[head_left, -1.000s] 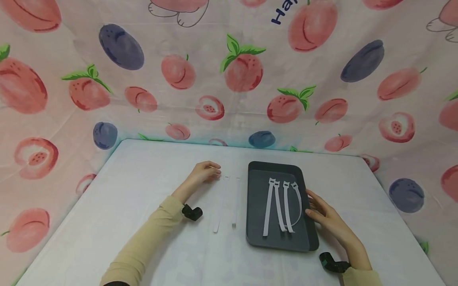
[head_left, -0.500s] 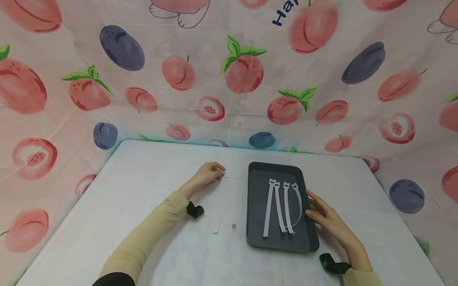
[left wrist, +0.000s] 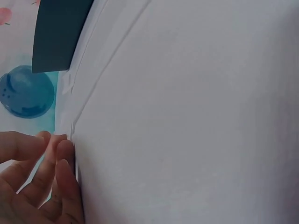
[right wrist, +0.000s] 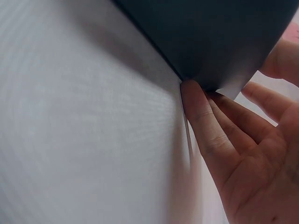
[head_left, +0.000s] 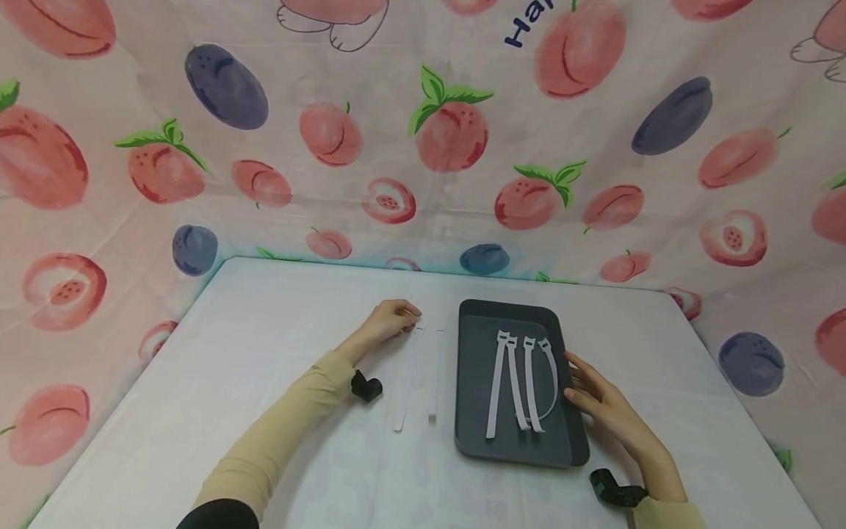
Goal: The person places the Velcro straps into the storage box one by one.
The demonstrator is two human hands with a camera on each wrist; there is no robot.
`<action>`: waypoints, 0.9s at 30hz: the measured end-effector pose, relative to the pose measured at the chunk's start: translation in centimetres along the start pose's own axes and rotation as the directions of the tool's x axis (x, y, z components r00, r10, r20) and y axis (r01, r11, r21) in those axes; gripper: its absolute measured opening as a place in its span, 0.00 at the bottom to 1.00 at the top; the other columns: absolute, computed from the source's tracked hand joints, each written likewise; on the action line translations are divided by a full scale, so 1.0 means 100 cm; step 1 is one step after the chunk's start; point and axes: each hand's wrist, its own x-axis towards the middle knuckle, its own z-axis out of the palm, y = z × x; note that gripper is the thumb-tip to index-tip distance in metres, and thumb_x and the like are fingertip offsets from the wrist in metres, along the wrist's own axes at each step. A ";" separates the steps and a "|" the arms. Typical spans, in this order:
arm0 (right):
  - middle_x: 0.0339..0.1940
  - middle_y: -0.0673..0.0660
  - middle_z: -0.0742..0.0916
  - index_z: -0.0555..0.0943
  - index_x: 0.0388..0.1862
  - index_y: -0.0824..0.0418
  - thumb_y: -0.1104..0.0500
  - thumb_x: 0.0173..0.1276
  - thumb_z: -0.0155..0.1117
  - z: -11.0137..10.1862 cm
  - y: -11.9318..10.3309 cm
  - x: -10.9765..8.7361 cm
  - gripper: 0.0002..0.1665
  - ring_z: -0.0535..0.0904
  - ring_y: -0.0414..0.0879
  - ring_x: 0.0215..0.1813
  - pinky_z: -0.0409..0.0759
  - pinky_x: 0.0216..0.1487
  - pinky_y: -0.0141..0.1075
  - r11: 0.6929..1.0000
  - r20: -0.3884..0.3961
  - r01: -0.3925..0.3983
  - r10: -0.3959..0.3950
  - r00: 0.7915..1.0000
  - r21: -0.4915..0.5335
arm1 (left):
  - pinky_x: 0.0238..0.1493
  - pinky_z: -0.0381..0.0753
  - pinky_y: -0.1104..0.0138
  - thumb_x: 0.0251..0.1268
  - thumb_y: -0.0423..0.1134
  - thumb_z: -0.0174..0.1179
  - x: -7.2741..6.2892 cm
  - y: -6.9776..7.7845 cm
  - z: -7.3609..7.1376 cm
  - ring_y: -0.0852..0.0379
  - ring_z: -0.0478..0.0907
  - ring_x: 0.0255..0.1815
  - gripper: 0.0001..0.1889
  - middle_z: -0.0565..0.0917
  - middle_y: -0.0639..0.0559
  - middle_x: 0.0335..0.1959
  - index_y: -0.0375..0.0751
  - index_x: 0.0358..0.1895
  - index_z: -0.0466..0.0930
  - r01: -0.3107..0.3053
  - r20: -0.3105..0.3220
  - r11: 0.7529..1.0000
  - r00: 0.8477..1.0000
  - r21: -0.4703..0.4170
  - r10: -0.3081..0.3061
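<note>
Two white cable straps, a left one (head_left: 399, 425) and a right one (head_left: 432, 411), lie lengthwise on the white table, faint against it. My left hand (head_left: 394, 317) is at the far, slotted end of the left strap, fingers bent and fingertips right at that end. In the left wrist view the fingertips (left wrist: 65, 149) sit close by the strap end (left wrist: 73, 127). To the right stands a dark grey tray (head_left: 465, 441) holding several white cable straps (head_left: 531, 382). My right hand (head_left: 611, 411) rests against its right wall, fingers fairly straight, with fingertips (right wrist: 192, 93) touching the tray's lower edge.
The table (head_left: 317, 470) ends at the back against a fruit-printed cloth (head_left: 370, 147). Black wrist cameras sit on the left wrist (head_left: 366, 386) and right wrist (head_left: 615, 488). The tray stands just right of the loose straps.
My left hand has moved a little to the right, toward the far end of the left strap. The right hand, tray and straps stay in place.
</note>
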 end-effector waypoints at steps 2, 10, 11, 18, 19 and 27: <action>0.72 0.74 0.65 0.49 0.79 0.51 0.50 0.73 0.56 0.000 0.000 0.000 0.41 0.64 0.73 0.70 0.62 0.63 0.69 1.000 -0.001 -0.001 0.001 1.000 -0.003 | 0.33 0.74 0.72 0.67 0.35 0.57 0.000 0.000 0.001 0.58 0.79 0.35 0.11 0.85 0.45 0.38 0.38 0.49 0.82 -0.009 -0.004 1.000 1.000 -0.022 0.009; 0.72 0.74 0.65 0.50 0.79 0.50 0.50 0.73 0.56 0.000 0.002 0.000 0.41 0.64 0.72 0.70 0.63 0.63 0.68 1.000 -0.005 0.002 -0.001 1.000 0.004 | 0.31 0.74 0.72 0.65 0.31 0.57 0.002 -0.006 0.006 0.59 0.79 0.30 0.11 0.85 0.42 0.36 0.37 0.48 0.82 -0.074 -0.004 0.994 0.997 -0.080 0.074; 0.72 0.74 0.65 0.50 0.79 0.50 0.50 0.73 0.56 0.000 0.002 0.000 0.41 0.64 0.72 0.70 0.63 0.63 0.68 1.000 -0.005 0.001 -0.001 1.000 0.004 | 0.31 0.74 0.72 0.65 0.30 0.56 0.002 -0.006 0.007 0.59 0.79 0.30 0.11 0.85 0.42 0.36 0.37 0.47 0.82 -0.078 -0.002 0.994 0.997 -0.074 0.078; 0.72 0.73 0.65 0.50 0.79 0.50 0.50 0.73 0.56 0.000 0.000 0.000 0.41 0.64 0.72 0.70 0.62 0.63 0.68 1.000 -0.001 -0.004 0.004 1.000 0.008 | 0.31 0.74 0.72 0.65 0.30 0.56 -0.001 -0.006 0.006 0.60 0.79 0.29 0.10 0.86 0.41 0.37 0.36 0.46 0.83 -0.098 0.007 0.994 0.995 -0.051 0.099; 0.72 0.73 0.65 0.50 0.79 0.50 0.50 0.73 0.56 0.000 0.000 0.000 0.41 0.64 0.72 0.70 0.62 0.63 0.68 1.000 -0.002 -0.002 0.002 1.000 0.006 | 0.31 0.74 0.72 0.65 0.30 0.56 -0.002 -0.006 0.006 0.60 0.79 0.29 0.09 0.86 0.41 0.37 0.36 0.46 0.83 -0.099 0.008 0.994 0.995 -0.050 0.100; 0.72 0.73 0.65 0.50 0.79 0.51 0.50 0.72 0.56 0.000 -0.001 0.000 0.41 0.64 0.71 0.70 0.62 0.63 0.68 1.000 -0.002 -0.007 0.007 1.000 0.006 | 0.31 0.74 0.72 0.65 0.32 0.57 -0.005 -0.007 0.003 0.60 0.82 0.29 0.09 0.87 0.42 0.36 0.37 0.45 0.84 -0.103 0.005 0.993 0.995 -0.057 0.104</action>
